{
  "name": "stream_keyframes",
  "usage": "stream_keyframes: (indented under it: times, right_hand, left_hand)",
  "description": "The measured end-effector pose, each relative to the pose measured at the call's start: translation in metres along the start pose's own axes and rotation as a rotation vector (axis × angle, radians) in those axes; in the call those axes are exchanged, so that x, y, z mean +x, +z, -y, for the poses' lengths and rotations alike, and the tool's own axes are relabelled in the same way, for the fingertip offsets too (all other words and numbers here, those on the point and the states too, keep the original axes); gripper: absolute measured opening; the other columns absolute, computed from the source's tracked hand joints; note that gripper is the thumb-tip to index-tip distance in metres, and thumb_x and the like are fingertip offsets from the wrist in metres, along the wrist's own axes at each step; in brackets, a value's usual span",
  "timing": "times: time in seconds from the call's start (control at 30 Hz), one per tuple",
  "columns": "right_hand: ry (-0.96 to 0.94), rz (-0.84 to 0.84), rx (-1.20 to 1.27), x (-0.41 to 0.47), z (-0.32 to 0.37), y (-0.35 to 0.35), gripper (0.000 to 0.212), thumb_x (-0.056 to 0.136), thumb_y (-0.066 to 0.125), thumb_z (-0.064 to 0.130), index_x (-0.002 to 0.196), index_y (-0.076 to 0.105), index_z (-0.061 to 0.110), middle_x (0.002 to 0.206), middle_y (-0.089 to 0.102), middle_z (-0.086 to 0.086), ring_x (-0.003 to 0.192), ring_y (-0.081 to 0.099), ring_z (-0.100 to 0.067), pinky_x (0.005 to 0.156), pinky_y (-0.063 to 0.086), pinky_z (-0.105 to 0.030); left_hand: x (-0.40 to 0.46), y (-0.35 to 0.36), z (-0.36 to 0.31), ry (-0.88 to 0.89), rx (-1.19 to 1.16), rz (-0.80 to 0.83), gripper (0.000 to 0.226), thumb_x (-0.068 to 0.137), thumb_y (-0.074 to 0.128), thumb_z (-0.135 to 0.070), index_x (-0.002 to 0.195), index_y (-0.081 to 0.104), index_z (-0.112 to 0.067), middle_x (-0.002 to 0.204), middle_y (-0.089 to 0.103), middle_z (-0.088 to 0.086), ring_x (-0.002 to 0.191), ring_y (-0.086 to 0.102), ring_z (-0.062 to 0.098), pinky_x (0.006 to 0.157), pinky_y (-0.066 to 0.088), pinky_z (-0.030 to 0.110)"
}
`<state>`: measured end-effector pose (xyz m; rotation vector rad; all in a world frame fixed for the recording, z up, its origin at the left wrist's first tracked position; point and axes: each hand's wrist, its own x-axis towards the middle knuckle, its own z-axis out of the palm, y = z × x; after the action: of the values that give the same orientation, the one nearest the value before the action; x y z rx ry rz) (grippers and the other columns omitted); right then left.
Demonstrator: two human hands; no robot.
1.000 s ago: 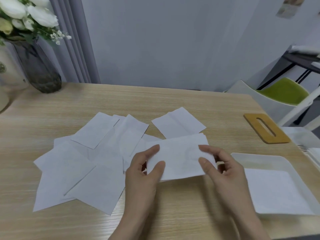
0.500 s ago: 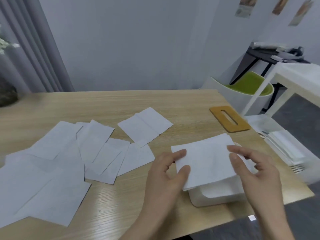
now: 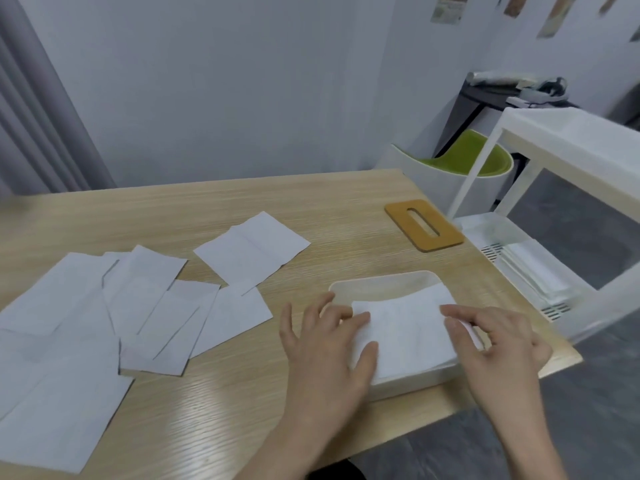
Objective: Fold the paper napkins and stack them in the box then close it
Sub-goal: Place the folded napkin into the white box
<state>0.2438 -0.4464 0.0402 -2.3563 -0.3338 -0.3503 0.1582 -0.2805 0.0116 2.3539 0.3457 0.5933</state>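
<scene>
White folded paper napkin (image 3: 405, 336) is now down in the shallow white plastic box (image 3: 384, 284) at the near right corner of the light wood table (image 3: 311, 209), where half a second ago you were still carrying it over the rim. Your left hand (image 3: 323, 344) has its fingers spread fairly straight, thumb and fingertips resting on the napkin's left edge; your right hand (image 3: 498, 341) lies loosely on the right edge, fingers relaxed, not really pinching as far as I can tell. So that one looks placed, just needs letting go. Further left, the scattered flat white napkins (image 3: 114, 317) are still waiting, so you're early in the job. Beyond the box sits the tan wooden lid with the slot (image 3: 424, 225), well apart from it, so closing comes last.
</scene>
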Motion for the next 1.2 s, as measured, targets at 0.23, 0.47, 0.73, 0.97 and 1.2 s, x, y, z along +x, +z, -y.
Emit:
stream_keyframes:
  times: [0.23,0.47,0.73,0.97,1.2]
  right_hand:
    - [0.012,0.080,0.055,-0.006,-0.015,0.008,0.014,0.085,0.067,0.016,0.090,0.071,0.029,0.093,0.066,0.015,0.104,0.055,-0.016,0.091,0.040,-0.038]
    - [0.059,0.057,0.234,-0.009,-0.019,0.019,0.023,0.088,0.062,0.010,0.087,0.069,0.032,0.093,0.067,0.016,0.097,0.060,-0.015,0.067,0.045,-0.018]
    - [0.025,0.066,0.258,-0.004,-0.011,0.031,0.020,0.089,0.061,0.009,0.092,0.071,0.027,0.097,0.066,0.017,0.096,0.060,-0.011,0.065,0.043,-0.009]
    - [-0.010,0.091,0.266,0.006,-0.003,0.046,0.018,0.090,0.061,0.011,0.096,0.072,0.023,0.102,0.064,0.016,0.100,0.060,-0.013,0.063,0.043,-0.009]
    - [-0.026,0.119,0.268,0.018,0.010,0.058,0.016,0.091,0.060,0.013,0.097,0.071,0.022,0.103,0.064,0.018,0.104,0.059,-0.013,0.077,0.050,-0.030]
  left_hand:
    - [-0.002,0.001,0.001,-0.011,0.090,0.069,0.047,0.086,0.035,-0.048,0.109,0.071,-0.028,0.142,0.049,-0.012,0.147,0.023,0.017,0.119,-0.004,0.045]
    - [-0.006,0.001,0.000,-0.115,-0.133,0.103,0.034,0.096,0.054,-0.032,0.129,0.059,-0.027,0.156,0.002,-0.033,0.145,0.004,-0.008,0.114,0.029,0.025]
    - [-0.002,0.004,0.012,-0.091,-0.125,0.038,0.032,0.097,0.055,-0.025,0.128,0.061,-0.022,0.156,0.009,-0.027,0.149,0.005,0.002,0.102,0.003,-0.004]
    - [0.009,-0.002,0.024,-0.114,-0.101,0.018,0.033,0.097,0.054,-0.024,0.129,0.061,-0.023,0.156,0.010,-0.025,0.149,0.006,0.004,0.111,0.009,0.009]
    - [0.022,-0.010,0.031,-0.145,-0.068,0.014,0.034,0.097,0.052,-0.026,0.130,0.060,-0.024,0.158,0.021,-0.018,0.149,0.007,0.006,0.118,0.016,0.024]
